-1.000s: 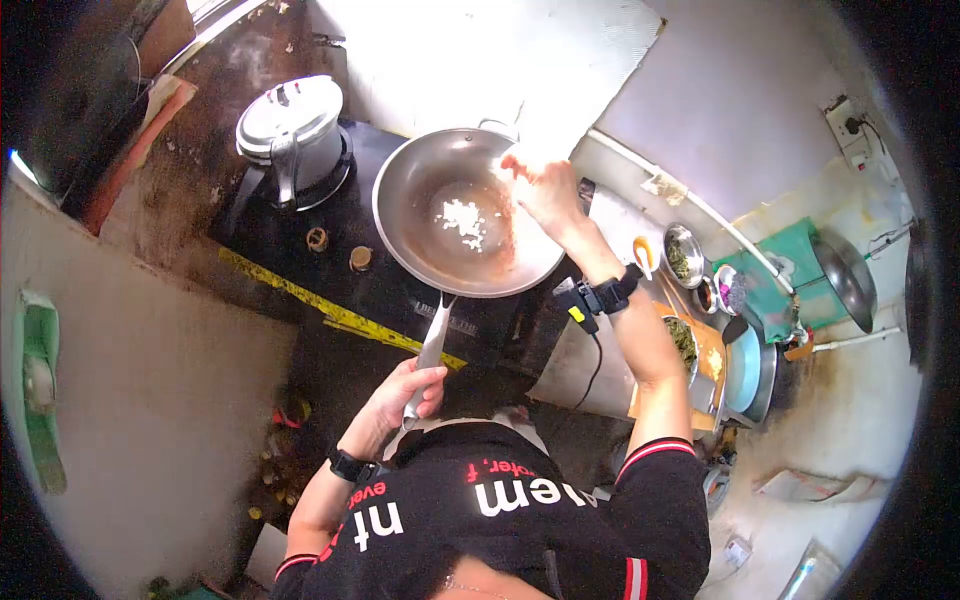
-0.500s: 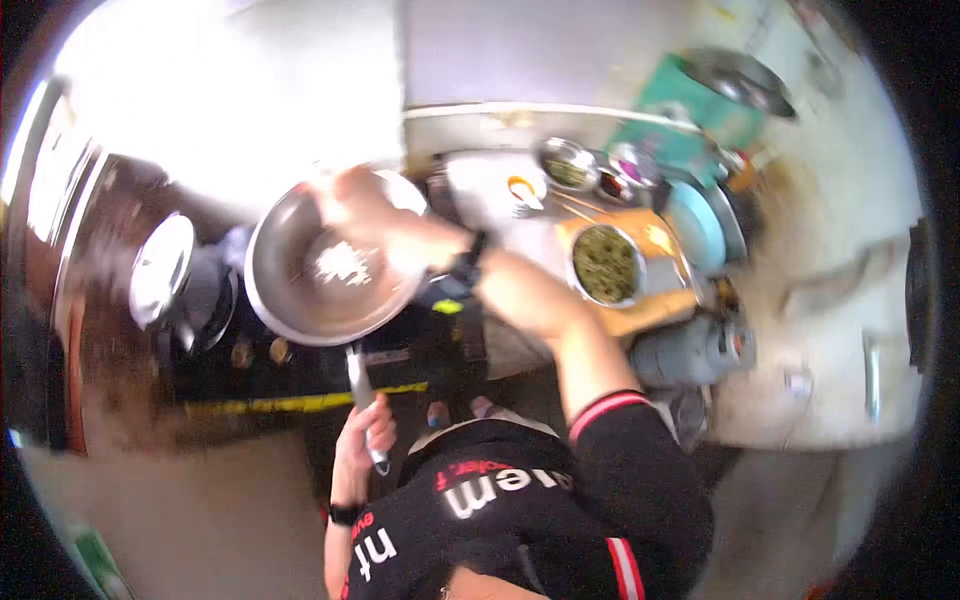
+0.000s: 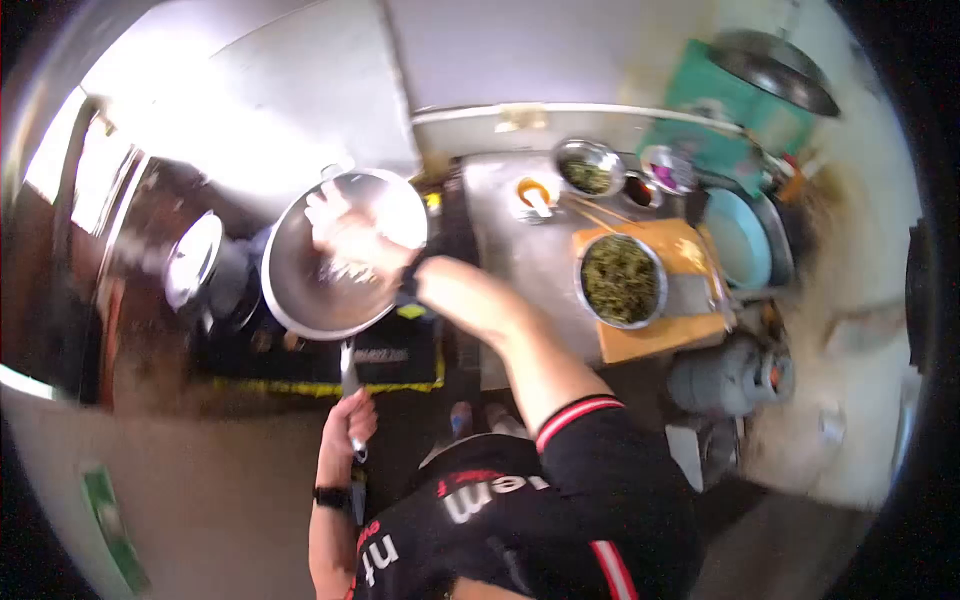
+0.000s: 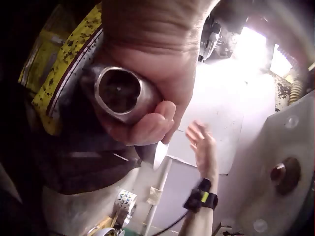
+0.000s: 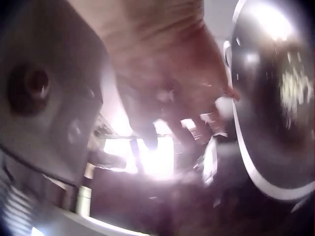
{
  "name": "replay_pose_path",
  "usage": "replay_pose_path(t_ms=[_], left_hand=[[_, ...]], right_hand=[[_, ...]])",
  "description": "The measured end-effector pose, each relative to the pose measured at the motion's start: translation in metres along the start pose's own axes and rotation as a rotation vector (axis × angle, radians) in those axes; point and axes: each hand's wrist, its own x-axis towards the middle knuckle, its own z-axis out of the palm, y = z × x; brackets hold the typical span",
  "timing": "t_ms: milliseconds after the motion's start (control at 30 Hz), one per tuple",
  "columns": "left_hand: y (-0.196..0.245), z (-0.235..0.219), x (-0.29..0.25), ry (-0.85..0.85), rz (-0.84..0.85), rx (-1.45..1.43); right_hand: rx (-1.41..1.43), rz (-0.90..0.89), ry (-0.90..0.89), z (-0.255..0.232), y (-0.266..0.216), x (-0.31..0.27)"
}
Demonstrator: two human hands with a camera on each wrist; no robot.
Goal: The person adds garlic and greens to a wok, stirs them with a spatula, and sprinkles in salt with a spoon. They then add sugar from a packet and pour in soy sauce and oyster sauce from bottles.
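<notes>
A deep frying pan (image 3: 290,285) sits over the black stove, with small white chopped pieces (image 3: 350,272) on its bottom. My left hand (image 3: 350,418) grips the pan's metal handle (image 3: 349,370); the left wrist view shows fingers curled round the handle's hollow end (image 4: 142,96). Over the pan, my right hand (image 3: 350,235) stretches out with fingers spread and nothing in them, partly covering the white pieces in the head view. In the right wrist view this hand (image 5: 167,83) is blurred, and the pan shows beside it.
A lidded pot (image 3: 200,265) stands left of the pan. To the right, a bowl of dark green leaves (image 3: 622,282) sits on a wooden board (image 3: 640,343), near chopsticks, small bowls and a light blue basin (image 3: 735,240). A grey gas cylinder (image 3: 715,382) stands below the counter.
The head view has swung right, bringing more of the counter in. My right hand's fingers have straightened and spread above the pan. My left hand keeps its grip on the handle.
</notes>
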Motion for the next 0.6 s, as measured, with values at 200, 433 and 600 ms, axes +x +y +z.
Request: replay_pose_path(t_ms=[200,433,600], left_hand=[[-0.004,0.010,0.001,-0.025,0.036,-0.052],[-0.013,0.015,0.015,-0.038,0.057,0.060],[-0.015,0.041,0.011,0.126,0.156,0.242]], right_hand=[[0.238,0.229,0.504,-0.040,-0.024,-0.075],[1.127,0.903,-0.131,0.058,-0.106,-0.178],[1.497,0.953,0.153,0.106,-0.141,-0.139]])
